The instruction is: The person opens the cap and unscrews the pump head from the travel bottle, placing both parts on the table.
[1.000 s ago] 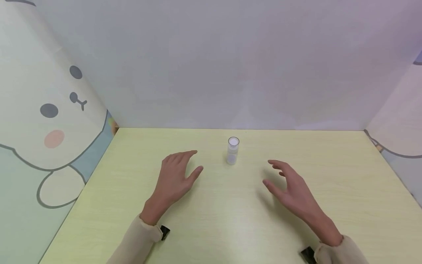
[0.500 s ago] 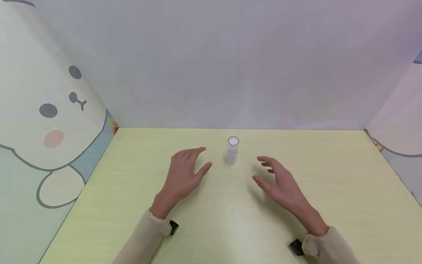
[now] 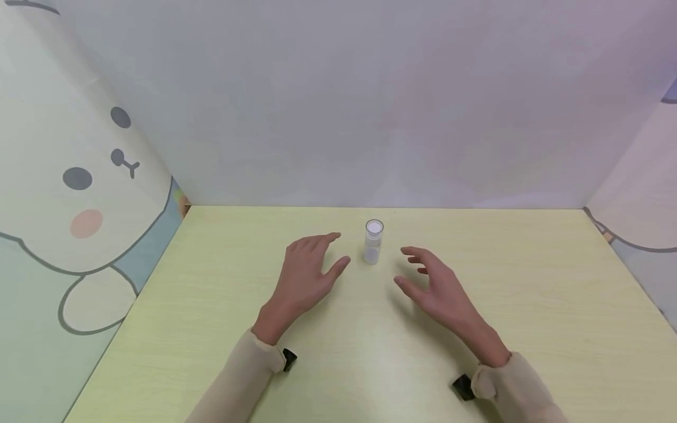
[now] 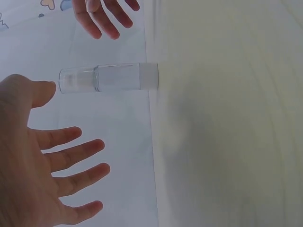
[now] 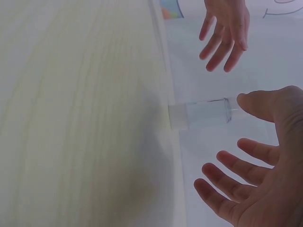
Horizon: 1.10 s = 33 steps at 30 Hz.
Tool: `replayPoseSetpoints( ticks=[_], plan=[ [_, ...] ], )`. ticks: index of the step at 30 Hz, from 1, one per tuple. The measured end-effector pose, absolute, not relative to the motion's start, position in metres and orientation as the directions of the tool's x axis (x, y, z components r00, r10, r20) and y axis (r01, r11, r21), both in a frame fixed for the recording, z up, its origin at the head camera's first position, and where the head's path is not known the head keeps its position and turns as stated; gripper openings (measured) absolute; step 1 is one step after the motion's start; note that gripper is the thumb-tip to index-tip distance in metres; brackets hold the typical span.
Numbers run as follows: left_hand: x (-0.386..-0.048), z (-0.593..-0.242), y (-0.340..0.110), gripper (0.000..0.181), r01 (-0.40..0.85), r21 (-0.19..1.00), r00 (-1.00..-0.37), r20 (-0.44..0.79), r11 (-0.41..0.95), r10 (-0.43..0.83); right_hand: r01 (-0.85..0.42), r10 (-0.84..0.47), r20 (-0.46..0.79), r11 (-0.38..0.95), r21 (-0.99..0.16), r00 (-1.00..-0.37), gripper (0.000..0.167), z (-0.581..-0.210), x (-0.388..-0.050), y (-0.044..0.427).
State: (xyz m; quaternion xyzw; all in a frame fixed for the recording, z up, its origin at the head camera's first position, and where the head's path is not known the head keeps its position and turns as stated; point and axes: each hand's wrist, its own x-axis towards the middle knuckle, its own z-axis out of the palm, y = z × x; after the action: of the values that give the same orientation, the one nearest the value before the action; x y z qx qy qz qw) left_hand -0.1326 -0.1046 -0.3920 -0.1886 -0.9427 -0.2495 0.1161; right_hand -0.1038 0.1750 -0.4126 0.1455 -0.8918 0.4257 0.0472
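Observation:
A small bottle [image 3: 372,242] with a clear cap and a white lower end stands upright on the table, between the two hands. Left of it, my left hand [image 3: 307,275] hovers with fingers spread and thumb apart, touching nothing. On the other side my right hand [image 3: 439,291] is held over the table, its fingers loosely bent and apart from the bottle. Both wrist views show the bottle [image 4: 116,77] beyond the fingers; in the right wrist view the thumb covers part of the bottle's clear cap [image 5: 234,105].
The pale wooden table [image 3: 529,282] ends at a plain light back wall [image 3: 370,106]. Side panels with cartoon drawings [image 3: 87,223] close off left and right. A small black device [image 3: 289,359] sits at the left cuff, another black device [image 3: 463,388] at the right cuff.
Both hands have moved inward and slightly forward, the left to the right and the right to the left, closer to the bottle. The bottle has stayed in place.

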Motion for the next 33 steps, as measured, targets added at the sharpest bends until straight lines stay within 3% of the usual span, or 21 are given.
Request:
replayPoseSetpoints(
  ticks=[15, 33],
  plan=[
    [-0.157, -0.391, -0.086, 0.053, 0.386, 0.511, -0.921, 0.253, 0.768, 0.295, -0.280, -0.220, 0.188, 0.543, -0.792, -0.957, 0.055, -0.413, -0.126, 0.154],
    [-0.177, -0.392, -0.064, 0.053, 0.455, 0.516, -0.890, 0.273, 0.725, 0.364, -0.237, -0.197, 0.154, 0.521, -0.820, -0.968, 0.051, -0.419, -0.151, 0.137]
  ],
)
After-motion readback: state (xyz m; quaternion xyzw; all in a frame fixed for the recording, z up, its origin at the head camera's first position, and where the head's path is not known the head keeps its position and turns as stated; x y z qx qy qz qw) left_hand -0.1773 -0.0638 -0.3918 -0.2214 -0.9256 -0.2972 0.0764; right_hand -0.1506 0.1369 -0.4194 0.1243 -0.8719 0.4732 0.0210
